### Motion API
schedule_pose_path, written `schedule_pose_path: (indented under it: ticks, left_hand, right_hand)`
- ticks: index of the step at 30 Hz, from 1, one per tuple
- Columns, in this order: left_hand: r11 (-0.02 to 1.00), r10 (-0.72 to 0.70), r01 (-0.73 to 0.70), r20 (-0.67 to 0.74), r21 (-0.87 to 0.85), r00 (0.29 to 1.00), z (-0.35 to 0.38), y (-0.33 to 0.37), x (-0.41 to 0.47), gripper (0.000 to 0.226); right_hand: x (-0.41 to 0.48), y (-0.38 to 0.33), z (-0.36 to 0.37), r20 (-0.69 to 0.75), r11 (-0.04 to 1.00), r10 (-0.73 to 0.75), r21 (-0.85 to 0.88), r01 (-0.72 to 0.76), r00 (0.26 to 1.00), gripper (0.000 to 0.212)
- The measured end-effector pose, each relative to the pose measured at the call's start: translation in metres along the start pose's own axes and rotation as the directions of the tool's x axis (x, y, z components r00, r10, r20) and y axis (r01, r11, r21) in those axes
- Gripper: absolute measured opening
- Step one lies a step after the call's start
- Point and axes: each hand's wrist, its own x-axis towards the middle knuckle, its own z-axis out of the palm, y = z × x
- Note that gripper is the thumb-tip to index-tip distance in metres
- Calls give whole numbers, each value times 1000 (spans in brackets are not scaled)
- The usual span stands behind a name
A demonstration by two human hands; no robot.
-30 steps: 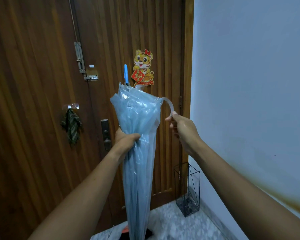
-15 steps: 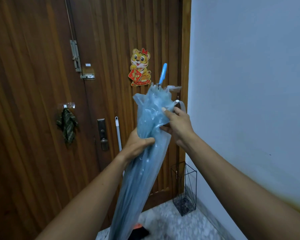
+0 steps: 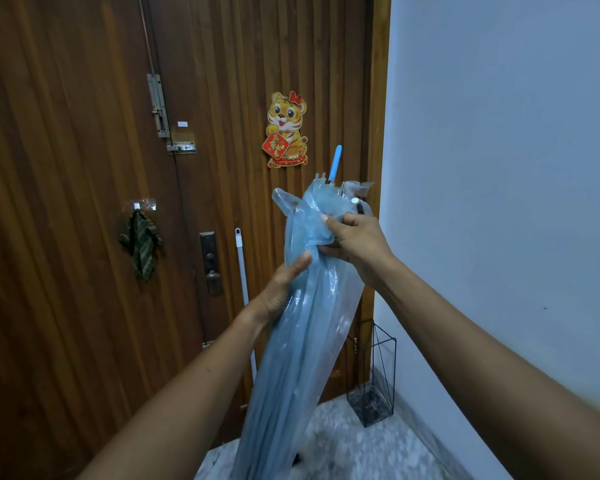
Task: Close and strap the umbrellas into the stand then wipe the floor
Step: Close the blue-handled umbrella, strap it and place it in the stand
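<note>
All you really get of the person is two bare arms, the left forearm (image 3: 187, 386) and right forearm (image 3: 465, 334) uncovered right up to the frame edge, plus a bare left hand (image 3: 283, 289) and right hand (image 3: 359, 240) with short, plain nails.

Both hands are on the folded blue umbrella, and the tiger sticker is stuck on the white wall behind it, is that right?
Not quite. The tiger sticker is stuck on the wooden door, not the white wall, as the head view shows. The rest holds: the left hand and right hand are both on the folded blue umbrella.
</note>
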Motion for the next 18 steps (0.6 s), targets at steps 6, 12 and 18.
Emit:
schedule_pose_path:
  ticks: [6,12,18]
  left_hand:
    - [959,62,46,-363,281,930,-12,-9,1,52]
    - [960,5,131,-483,248,876,-33,-9,-3,39]
    - [948,-1,128,-399,291,917,-29,-6,-4,35]
  right_hand:
    - [-4,-3,-3,208,969,92,-243,-40,974,44]
    - [-14,1,-6,32,526,-585,-745,409,810,23]
    - [-5,-3,-7,259,225,-520,-878,423,814,46]
